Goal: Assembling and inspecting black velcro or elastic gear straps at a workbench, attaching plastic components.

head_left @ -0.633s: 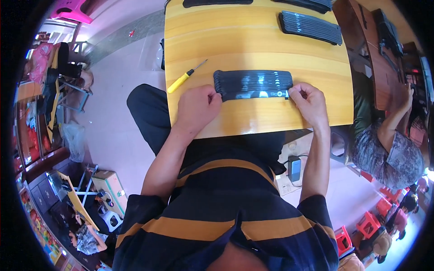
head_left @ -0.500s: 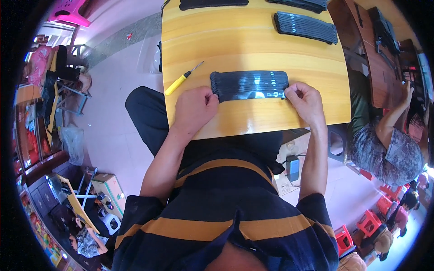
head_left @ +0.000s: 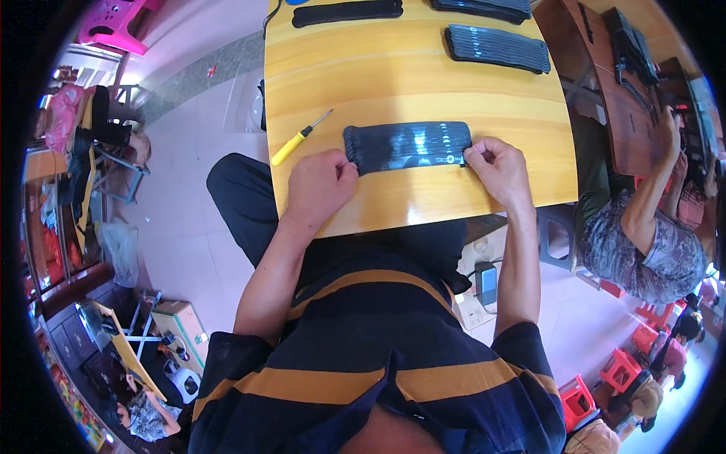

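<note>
In front of me on the wooden table lies a stack of black flat strips [head_left: 408, 144], overlapped in rows, with glossy faces and small pale marks along the right part. My left hand [head_left: 324, 184] is closed, its thumb and finger pinching the stack's near left corner. At the near right corner, my right hand [head_left: 499, 170] pinches the stack's edge between thumb and forefinger. A screwdriver [head_left: 301, 138] with a yellow handle lies left of the stack, just beyond my left hand.
Similar black stacks [head_left: 497, 49] lie at the table's far right. A single black strip [head_left: 348, 13] lies at the far left of the wooden table [head_left: 363, 76]. To the right a co-worker [head_left: 643, 242] sits by a brown table [head_left: 631, 136]. A pink stool [head_left: 113, 23] stands far left.
The table and its contents sit slightly further left in the picture. Both hands keep their grip at the stack's near corners. The co-worker's forearm on the right has risen.
</note>
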Action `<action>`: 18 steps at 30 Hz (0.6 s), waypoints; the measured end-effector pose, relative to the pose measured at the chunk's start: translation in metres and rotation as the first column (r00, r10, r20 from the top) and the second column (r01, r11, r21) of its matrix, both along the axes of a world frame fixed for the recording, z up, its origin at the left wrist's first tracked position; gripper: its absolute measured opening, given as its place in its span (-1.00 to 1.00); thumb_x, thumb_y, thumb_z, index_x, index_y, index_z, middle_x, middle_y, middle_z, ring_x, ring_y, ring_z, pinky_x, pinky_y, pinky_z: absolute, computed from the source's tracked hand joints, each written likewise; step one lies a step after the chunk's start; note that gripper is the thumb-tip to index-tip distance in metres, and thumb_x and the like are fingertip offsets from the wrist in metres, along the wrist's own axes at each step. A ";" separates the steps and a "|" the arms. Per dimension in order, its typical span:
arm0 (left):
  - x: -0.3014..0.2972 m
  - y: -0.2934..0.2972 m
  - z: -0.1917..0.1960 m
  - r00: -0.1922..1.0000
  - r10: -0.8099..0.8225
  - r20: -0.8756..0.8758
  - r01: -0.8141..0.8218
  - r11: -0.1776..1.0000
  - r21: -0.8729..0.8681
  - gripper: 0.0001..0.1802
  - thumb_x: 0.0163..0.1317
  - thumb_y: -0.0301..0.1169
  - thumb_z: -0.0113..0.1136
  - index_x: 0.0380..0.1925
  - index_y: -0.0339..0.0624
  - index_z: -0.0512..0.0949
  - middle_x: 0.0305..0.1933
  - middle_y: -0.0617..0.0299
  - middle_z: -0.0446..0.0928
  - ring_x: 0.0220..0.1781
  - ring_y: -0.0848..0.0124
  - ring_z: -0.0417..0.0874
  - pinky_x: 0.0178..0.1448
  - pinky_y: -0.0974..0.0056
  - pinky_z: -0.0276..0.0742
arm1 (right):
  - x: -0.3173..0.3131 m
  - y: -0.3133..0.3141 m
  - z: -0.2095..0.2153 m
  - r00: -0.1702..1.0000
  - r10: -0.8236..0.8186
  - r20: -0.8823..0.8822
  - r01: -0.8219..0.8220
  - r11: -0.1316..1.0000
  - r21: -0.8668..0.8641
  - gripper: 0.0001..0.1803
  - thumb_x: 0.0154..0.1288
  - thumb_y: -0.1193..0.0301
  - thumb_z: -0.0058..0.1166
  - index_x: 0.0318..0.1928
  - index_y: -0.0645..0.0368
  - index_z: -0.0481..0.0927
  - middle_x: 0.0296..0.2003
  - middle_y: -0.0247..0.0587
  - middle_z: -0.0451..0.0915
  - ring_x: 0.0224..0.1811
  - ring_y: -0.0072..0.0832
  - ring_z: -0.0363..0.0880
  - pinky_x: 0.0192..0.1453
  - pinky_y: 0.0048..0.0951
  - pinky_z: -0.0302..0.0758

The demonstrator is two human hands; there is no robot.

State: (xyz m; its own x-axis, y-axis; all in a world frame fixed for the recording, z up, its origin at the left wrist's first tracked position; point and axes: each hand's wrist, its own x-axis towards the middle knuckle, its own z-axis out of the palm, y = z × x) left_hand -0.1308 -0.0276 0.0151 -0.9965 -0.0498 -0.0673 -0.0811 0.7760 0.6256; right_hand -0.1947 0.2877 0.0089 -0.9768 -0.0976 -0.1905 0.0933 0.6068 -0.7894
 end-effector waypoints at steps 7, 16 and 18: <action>0.001 -0.001 -0.003 1.000 -0.002 -0.025 0.002 1.000 -0.004 -0.78 0.24 -0.32 0.29 -0.45 -0.26 0.68 -0.56 -0.03 0.61 -0.50 0.08 0.70 -0.34 0.09 0.56 | -0.001 -0.005 0.007 1.000 -0.008 -0.021 0.011 0.994 0.106 -0.79 0.27 0.32 0.33 -0.36 0.24 0.72 -0.55 -0.24 0.67 -0.52 -0.53 0.59 -0.34 -0.42 0.51; -0.001 0.001 0.001 1.000 -0.015 -0.010 0.015 1.000 -0.020 -0.77 0.24 -0.30 0.29 -0.44 -0.26 0.69 -0.54 -0.05 0.62 -0.48 0.05 0.70 -0.33 0.07 0.58 | -0.006 -0.007 0.018 0.999 0.037 0.005 -0.037 0.977 0.211 -0.76 0.27 0.26 0.33 -0.39 0.19 0.71 -0.51 -0.12 0.69 -0.46 -0.29 0.67 -0.26 -0.28 0.57; -0.001 0.000 0.000 1.000 -0.018 -0.013 0.018 1.000 -0.026 -0.78 0.24 -0.30 0.29 -0.44 -0.25 0.69 -0.53 -0.06 0.63 -0.47 0.02 0.71 -0.32 0.06 0.59 | -0.008 -0.008 0.026 0.998 0.048 0.026 -0.053 0.960 0.274 -0.72 0.27 0.21 0.34 -0.39 0.18 0.71 -0.50 -0.10 0.70 -0.42 -0.24 0.69 -0.23 -0.23 0.58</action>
State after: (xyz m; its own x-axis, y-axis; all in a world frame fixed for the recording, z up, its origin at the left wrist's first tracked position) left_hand -0.1316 -0.0281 0.0154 -0.9980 -0.0333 -0.0531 -0.0587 0.7931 0.6063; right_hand -0.2028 0.2797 0.0353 -0.9679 -0.0884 -0.2354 0.0702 0.8041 -0.5903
